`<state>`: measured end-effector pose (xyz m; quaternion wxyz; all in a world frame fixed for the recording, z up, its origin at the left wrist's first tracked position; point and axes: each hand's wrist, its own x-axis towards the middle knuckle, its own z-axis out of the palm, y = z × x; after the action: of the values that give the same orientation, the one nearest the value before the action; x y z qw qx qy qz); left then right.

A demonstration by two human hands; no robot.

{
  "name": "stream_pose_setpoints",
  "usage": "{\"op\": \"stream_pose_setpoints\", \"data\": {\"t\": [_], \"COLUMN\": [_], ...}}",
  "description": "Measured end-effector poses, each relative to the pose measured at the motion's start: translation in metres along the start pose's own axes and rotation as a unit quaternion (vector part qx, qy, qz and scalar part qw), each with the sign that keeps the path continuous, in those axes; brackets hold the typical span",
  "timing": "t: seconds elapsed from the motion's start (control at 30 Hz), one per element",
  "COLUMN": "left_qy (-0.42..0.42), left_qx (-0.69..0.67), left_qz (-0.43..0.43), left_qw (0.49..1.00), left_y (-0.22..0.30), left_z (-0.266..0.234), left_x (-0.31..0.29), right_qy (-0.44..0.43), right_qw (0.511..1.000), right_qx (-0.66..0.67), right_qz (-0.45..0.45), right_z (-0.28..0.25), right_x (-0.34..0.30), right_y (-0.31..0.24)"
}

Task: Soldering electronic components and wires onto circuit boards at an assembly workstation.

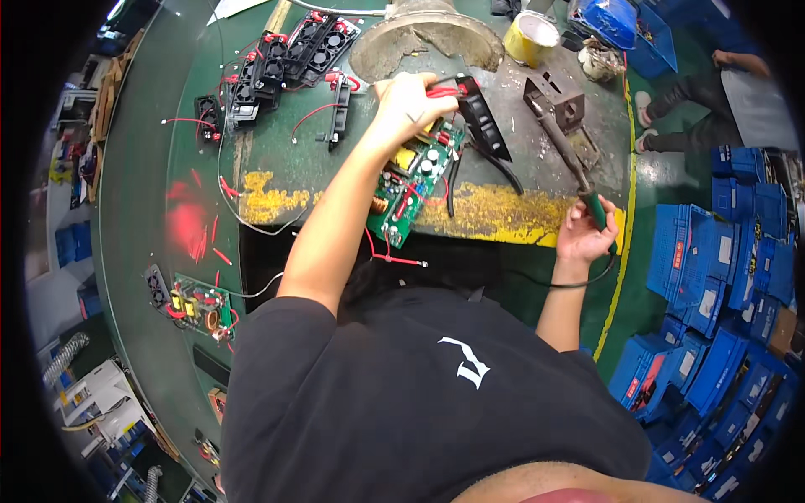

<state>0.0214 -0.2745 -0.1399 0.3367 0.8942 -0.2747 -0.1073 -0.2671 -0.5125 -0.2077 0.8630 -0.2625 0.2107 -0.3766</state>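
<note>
My left hand [408, 107] is closed in a pinch on red wires [446, 91] beside a black slotted panel [484, 117]. Below that hand a green circuit board [401, 205], with capacitors and yellow parts, lies at the bench's near edge, a red lead hanging off it. My right hand [589, 235] is wrapped round the green handle of a soldering iron [594, 204]. The iron's metal shaft slants up to a rusty metal stand [558, 105]; whether they touch I cannot tell. Dark-handled pliers [496, 168] lie between the board and the stand.
Several black fan panels [293, 54] with red wires lie at the far left. An extraction hood [423, 42] stands at the back, beside a yellow tin [530, 40]. Another circuit board [201, 303] rests on the green surface at left. Blue bins [688, 251] and another person [713, 96] are at right.
</note>
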Motion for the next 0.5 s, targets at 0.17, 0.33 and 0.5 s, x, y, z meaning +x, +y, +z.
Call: {"op": "stream_pose_setpoints", "data": {"t": [0.17, 0.33, 0.5], "left_qy": [0.105, 0.016, -0.008], "left_qx": [0.081, -0.083, -0.132], "left_qz": [0.038, -0.025, 0.025], "left_qw": [0.99, 0.996, 0.991], "left_y": [-0.009, -0.023, -0.03], "left_z": [0.01, 0.008, 0.001], "left_x": [0.005, 0.013, 0.013], "right_qy": [-0.045, -0.066, -0.05], "right_qw": [0.999, 0.997, 0.998], "right_qx": [-0.025, -0.019, 0.027], "right_qz": [0.003, 0.02, 0.03], "right_z": [-0.003, -0.008, -0.012], "right_x": [0.002, 0.008, 0.006], "right_y": [-0.001, 0.0, 0.001]}}
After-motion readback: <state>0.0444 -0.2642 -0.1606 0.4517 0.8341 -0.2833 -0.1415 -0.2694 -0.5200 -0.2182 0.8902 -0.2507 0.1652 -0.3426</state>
